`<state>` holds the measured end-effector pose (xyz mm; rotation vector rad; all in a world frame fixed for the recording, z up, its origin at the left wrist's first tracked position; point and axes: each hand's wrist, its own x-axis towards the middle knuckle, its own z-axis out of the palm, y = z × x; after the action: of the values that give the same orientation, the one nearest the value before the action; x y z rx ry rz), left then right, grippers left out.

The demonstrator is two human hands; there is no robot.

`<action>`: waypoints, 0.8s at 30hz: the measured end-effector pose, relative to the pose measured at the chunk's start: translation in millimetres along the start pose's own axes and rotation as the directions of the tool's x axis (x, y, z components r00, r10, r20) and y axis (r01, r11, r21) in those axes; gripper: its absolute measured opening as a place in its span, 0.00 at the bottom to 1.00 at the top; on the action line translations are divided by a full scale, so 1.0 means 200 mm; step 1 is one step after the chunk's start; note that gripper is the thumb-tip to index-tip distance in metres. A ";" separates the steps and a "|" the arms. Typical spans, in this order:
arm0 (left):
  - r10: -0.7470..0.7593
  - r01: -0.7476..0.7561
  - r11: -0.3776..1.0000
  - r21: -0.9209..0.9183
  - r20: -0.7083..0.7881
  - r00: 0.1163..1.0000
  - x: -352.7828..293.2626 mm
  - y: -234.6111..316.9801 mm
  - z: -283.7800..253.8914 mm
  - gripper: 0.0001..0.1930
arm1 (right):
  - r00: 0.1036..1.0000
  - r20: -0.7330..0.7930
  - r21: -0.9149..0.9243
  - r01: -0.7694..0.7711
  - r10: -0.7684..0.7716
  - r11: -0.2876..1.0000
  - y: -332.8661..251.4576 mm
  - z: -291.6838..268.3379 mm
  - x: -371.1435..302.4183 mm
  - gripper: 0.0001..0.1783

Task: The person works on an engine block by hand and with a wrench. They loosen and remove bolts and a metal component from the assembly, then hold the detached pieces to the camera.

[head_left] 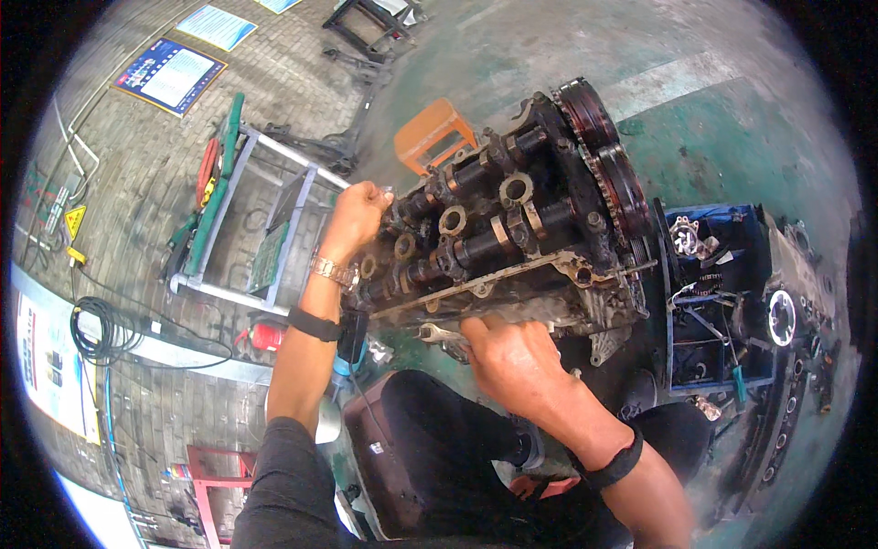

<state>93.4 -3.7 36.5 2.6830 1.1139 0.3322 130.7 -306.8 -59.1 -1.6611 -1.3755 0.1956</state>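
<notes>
In front of me stands an engine cylinder head (471, 253), dark and oily, its camshafts uncovered. Two round camshaft sprockets (604, 156) sit at its far right end. My left hand (358, 218) is curled closed at the head's left end, fingertips pressed together by the camshaft; whatever they grip, if anything, is too small to make out. Below the near edge, my right hand (517, 361) is closed against the engine's side, beside a pale metal bracket-like part (444, 339). Its fingertips are hidden, so what they hold cannot be seen.
An orange stool (434, 133) stands behind the engine. To the right, a blue-edged parts box (718, 297) holds metal parts and tools, next to more engine castings (796, 311). A metal-framed cart (265, 220) and a red fire extinguisher (265, 337) are at left.
</notes>
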 end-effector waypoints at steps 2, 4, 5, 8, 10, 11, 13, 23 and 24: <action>-0.020 0.020 0.999 0.047 -0.010 1.000 -0.01 0.02 0.00 0.14 | 1.000 0.002 0.000 0.001 -0.001 1.000 0.00 0.00 0.00 0.07; -0.018 0.019 0.997 0.073 -0.018 1.000 -0.02 0.04 -0.01 0.16 | 1.000 0.005 -0.003 -0.002 0.002 1.000 0.00 0.00 0.01 0.07; -0.023 0.025 0.996 0.089 -0.023 0.999 -0.02 0.04 -0.01 0.17 | 1.000 0.001 0.002 0.005 -0.005 1.000 0.00 0.00 0.01 0.07; 0.005 0.000 0.988 0.154 -0.027 1.000 -0.03 0.05 -0.01 0.18 | 1.000 0.003 0.000 0.008 -0.008 1.000 0.00 0.01 0.01 0.07; 0.077 -0.068 0.989 0.133 -0.063 0.995 -0.03 0.05 0.00 0.19 | 1.000 0.009 -0.010 0.005 -0.005 1.000 0.00 0.01 0.01 0.07; 0.112 -0.101 0.987 0.124 -0.083 0.990 -0.03 0.05 0.00 0.19 | 1.000 -0.002 -0.003 0.015 -0.015 1.000 0.00 0.01 0.01 0.07; 0.027 -0.023 0.996 0.088 -0.046 0.999 -0.03 0.03 0.00 0.17 | 1.000 0.000 -0.011 0.012 -0.012 1.000 0.00 0.01 0.01 0.07; 0.104 -0.107 0.993 -0.056 -0.055 0.993 -0.04 0.03 0.01 0.08 | 0.999 -0.025 0.012 0.027 -0.026 1.000 0.00 0.02 0.01 0.06; 0.085 -0.087 0.995 -0.053 -0.044 0.995 -0.04 0.03 0.01 0.08 | 1.000 -0.021 0.013 0.022 -0.022 1.000 0.00 0.02 0.00 0.06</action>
<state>92.7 -13.0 34.7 2.6920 0.9871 0.4296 128.8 -303.9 -61.5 -1.6319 -1.3742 0.1741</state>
